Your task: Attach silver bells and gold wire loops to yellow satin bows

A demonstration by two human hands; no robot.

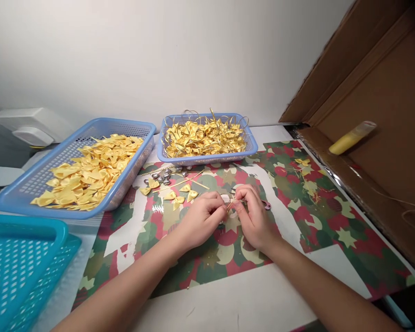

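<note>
My left hand [204, 219] and my right hand [254, 220] meet over the middle of the patterned sheet. Both are closed, thumbs and fingertips pinched around a thin gold cord [229, 206]; finer detail there is too small to make out. A ring-shaped purple handle [267, 205] pokes out beside the right fingers, the rest of it hidden. Left of the hands lie several yellow ribbon bows [190, 192]. Behind these are loose lengths of gold cord [180, 183] and a cluster of small, shiny silver pieces [166, 175].
At the back, a blue basket [207, 159] holds bows with gold cords. Another blue basket [122, 191] at left holds plain bows, with a turquoise basket [27, 226] nearer me. Cardboard [376, 115] walls the right side, where a yellow tube [352, 137] leans. Thread scraps [311, 188] lie at right.
</note>
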